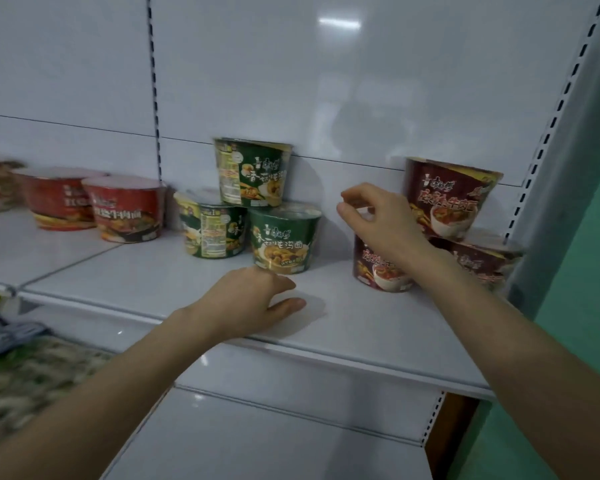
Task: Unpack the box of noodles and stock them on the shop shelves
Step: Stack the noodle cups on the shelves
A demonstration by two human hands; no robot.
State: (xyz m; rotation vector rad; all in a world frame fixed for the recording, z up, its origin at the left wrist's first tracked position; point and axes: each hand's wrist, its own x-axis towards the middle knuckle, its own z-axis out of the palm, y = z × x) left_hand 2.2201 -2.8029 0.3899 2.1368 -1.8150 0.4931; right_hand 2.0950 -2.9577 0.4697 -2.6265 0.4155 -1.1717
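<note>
The noodle cups are grouped by flavour along the shop shelf [326,327], each kind in its own block with labels mostly turned outward. This is judged to be for easy reading by shoppers.

At the centre, green cups are built into a small pyramid. The top green cup [253,171] is seated across the lids of the left green cup [215,230] and the right green cup [284,240]. Toward 3 o'clock the same stack is made in maroon, with the top maroon cup [454,199] carried on the front maroon cup [381,271] and the rear maroon cup [482,265]. Toward 9 o'clock the red cups [127,209] are set in a single row, unstacked. The stacking is judged to save frontage, and the bare shelf between the blocks is left for more stock.

The left hand [246,299] is laid on the shelf at 6 o'clock of the right green cup, just beside its base. Its fingers are loosely curled, its thumb lies flat, and nothing is held.

The right hand [381,223] is raised over the front maroon cup, at 9 o'clock of the top maroon cup. Its fingers are half curled, and its thumb and forefinger are drawn near each other with nothing seen between them. Whether the palm touches the lid cannot be told.

The box is not in view.
</note>
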